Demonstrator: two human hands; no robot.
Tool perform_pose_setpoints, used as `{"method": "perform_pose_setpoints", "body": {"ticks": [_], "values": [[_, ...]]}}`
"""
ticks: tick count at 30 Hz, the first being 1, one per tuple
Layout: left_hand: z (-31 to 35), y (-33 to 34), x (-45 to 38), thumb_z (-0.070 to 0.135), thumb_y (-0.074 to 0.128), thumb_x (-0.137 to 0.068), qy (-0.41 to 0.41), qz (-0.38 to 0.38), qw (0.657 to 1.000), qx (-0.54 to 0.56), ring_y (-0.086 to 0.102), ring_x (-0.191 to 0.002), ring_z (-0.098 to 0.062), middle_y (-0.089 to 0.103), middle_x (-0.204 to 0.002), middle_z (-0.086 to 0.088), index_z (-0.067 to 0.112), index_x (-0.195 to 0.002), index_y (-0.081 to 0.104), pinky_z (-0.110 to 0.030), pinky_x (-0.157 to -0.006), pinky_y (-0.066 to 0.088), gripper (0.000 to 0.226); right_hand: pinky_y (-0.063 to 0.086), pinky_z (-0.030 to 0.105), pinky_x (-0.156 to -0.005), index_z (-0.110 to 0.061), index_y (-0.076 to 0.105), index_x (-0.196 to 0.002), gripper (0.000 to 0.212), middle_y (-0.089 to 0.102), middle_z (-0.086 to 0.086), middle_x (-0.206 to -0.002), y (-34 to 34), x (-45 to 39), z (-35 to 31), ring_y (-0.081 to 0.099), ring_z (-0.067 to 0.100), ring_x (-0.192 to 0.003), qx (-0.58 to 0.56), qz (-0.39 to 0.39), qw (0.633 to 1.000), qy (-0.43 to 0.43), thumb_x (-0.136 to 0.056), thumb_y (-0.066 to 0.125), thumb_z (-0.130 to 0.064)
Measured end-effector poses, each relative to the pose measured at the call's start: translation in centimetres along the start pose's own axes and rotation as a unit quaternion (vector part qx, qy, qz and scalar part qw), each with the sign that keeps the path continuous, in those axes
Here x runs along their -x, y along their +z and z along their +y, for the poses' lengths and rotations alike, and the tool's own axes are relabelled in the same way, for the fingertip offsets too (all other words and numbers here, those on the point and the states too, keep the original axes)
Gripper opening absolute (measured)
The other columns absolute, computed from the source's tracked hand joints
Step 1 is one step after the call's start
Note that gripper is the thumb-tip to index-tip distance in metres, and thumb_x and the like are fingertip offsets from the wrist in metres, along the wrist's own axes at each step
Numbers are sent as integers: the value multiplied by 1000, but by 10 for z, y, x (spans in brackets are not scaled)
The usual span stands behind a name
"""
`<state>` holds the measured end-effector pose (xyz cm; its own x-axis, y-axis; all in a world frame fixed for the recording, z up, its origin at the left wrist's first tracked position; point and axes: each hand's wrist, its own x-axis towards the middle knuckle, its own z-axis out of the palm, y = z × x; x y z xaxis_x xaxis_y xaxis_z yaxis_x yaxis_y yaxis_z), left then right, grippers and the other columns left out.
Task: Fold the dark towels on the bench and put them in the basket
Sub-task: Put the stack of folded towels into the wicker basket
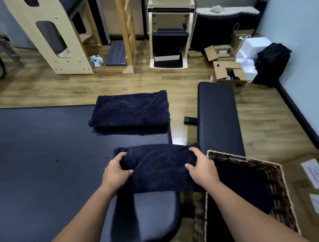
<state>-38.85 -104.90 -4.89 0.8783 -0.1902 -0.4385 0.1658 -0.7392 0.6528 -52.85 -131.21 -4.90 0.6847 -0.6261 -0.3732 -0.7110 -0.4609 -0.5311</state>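
A folded dark towel (156, 168) is gripped at both short ends above the near right corner of the padded bench (48, 161). Its left end is clasped by the left hand (117, 169), the thumb laid on top and the fingers curled over the far edge; its right end is clasped in the same way by the right hand (200, 166). The towel lies between the two hands, its right end reaching toward the rim of the basket (276, 171). The cloth is seen to be thick, navy and napped, folded into a soft oblong with rounded edges. The bench is covered in smooth, slightly glossy dark vinyl with a rounded corner. The basket, just right of the bench, is woven of brown and pale wicker, rectangular, with a dark interior. Farther along the bench a second folded towel (129, 109) is laid flat, its far edge overhanging. Beyond the basket a narrow black padded bench (218, 115) stands on the wood-grain floor (117, 82), and cardboard boxes (225, 69) are gathered near the wall.
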Motion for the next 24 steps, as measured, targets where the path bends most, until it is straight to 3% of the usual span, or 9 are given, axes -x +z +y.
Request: {"method": "perform_pose_setpoints", "body": {"ticks": [6, 12, 18, 24], "values": [[57, 94, 51, 9, 81, -77, 52, -29, 997, 40, 59, -118, -18, 61, -121, 10, 33, -140, 55, -39, -104, 49, 73, 52, 37, -94, -51, 46, -135, 60, 70, -2, -117, -69, 21, 110, 61, 29, -113, -36, 55, 997, 48, -85, 73, -33], [102, 204, 102, 12, 81, -78, 93, -86, 992, 5, 60, -121, -14, 64, -130, 10, 32, -144, 53, -28, -102, 47, 74, 50, 38, -95, -45, 50, -137, 58, 69, 0, -122, -115, 44, 231, 62, 31, -115, -35, 87, 989, 118, -86, 75, -29], [97, 277, 155, 28, 71, -81, 79, -103, 979, -157, 65, -105, -24, 71, -104, 0, 42, -149, 39, -36, -88, 53, 77, 58, 44, -85, -47, 45, -137, 59, 68, -4, -115, -96, 69, 316, 66, 24, -101, -51, 42, 983, 171, -89, 74, -27], [85, 317, 171, 28, 57, -86, 93, -97, 951, -278, 58, -109, -28, 62, -113, -5, 37, -154, 25, -40, -92, 48, 76, 57, 39, -80, -38, 38, -147, 59, 66, 0, -99, -70, 72, 341, 64, 24, -91, -28, -4, 984, 178, -96, 65, -26]]}}
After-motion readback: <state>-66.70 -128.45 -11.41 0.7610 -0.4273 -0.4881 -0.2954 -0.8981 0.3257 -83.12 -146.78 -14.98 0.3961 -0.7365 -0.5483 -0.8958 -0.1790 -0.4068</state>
